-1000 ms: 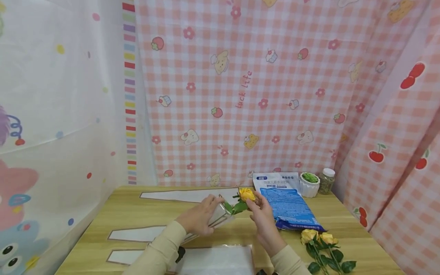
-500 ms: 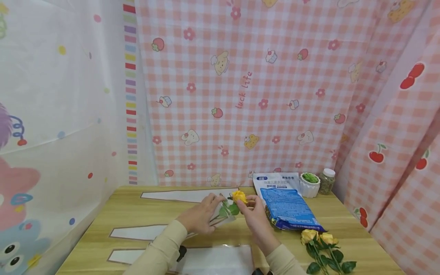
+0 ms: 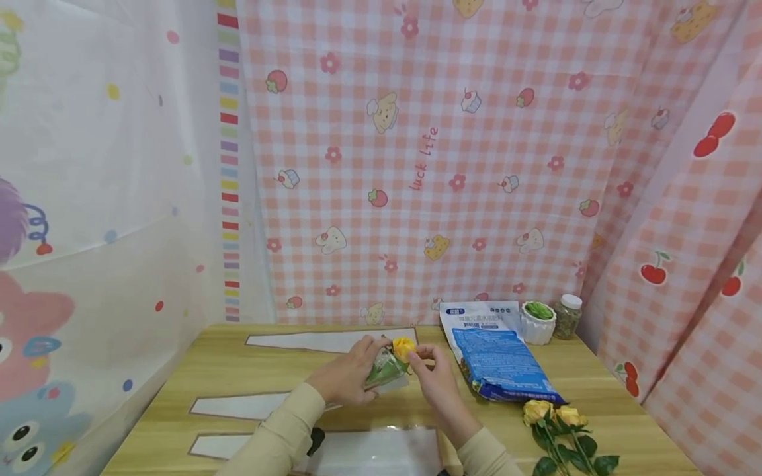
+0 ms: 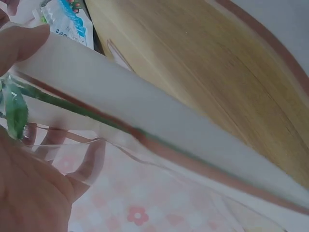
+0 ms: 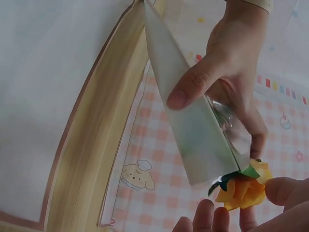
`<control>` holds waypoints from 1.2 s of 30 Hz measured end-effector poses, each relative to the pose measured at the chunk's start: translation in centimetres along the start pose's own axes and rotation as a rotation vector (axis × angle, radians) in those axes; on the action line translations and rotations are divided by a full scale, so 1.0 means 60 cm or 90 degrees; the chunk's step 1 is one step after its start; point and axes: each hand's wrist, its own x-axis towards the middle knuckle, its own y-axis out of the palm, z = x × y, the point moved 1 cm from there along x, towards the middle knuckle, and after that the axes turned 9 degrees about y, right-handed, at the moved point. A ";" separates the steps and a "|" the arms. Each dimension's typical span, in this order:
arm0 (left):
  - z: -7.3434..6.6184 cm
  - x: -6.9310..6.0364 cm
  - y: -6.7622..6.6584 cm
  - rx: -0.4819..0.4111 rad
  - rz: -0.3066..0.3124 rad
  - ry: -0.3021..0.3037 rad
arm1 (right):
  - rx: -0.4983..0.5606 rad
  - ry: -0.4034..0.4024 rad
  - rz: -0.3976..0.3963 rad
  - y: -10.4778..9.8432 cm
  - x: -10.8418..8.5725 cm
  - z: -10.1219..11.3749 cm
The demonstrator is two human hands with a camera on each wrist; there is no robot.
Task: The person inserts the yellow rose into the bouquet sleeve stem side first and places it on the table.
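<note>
My left hand (image 3: 348, 375) grips a long tapered sleeve (image 4: 120, 92), white on one side and clear on the other, thumb on the white face in the right wrist view. Inside the sleeve lies a green stem with leaves (image 3: 385, 369). The yellow rose (image 3: 404, 348) stands at the sleeve's wide mouth, its bloom outside the edge. My right hand (image 3: 442, 387) touches the bloom, with thumb and fingers around it in the right wrist view (image 5: 246, 191). The sleeve's narrow end points down toward my left forearm.
Flat tapered sleeves (image 3: 238, 404) lie on the left and back of the table (image 3: 196, 370). A larger clear-and-white sheet (image 3: 381, 453) is at the front. To the right are a blue and white bag (image 3: 503, 360), two yellow roses (image 3: 556, 415), a potted plant (image 3: 538, 324) and a jar (image 3: 568, 317).
The rose has moved left and its leaves and stem have slid deeper into the sleeve. My right hand has followed it leftward, while my left hand has stayed nearly in place.
</note>
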 end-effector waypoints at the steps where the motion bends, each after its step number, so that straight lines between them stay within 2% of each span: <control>1: 0.000 -0.001 0.001 0.000 -0.005 0.002 | 0.001 0.001 0.004 0.001 -0.001 -0.001; 9: -0.003 -0.006 0.006 0.009 0.003 0.014 | 0.012 0.022 0.071 0.006 -0.004 -0.013; 13: -0.002 -0.005 0.011 0.012 -0.004 0.028 | 0.019 -0.001 0.073 0.008 -0.003 -0.017; 19: -0.002 -0.004 0.012 0.011 -0.005 0.017 | 0.016 0.000 0.065 0.014 -0.005 -0.017; 25: -0.007 0.002 0.007 0.028 0.000 0.002 | 0.003 0.000 0.070 0.014 -0.005 -0.014; 32: -0.019 0.008 -0.010 0.041 0.003 -0.012 | 0.001 0.014 0.110 0.016 -0.007 -0.007; 36: -0.022 0.010 -0.013 0.056 0.014 -0.016 | -0.015 0.027 0.151 0.018 -0.010 -0.005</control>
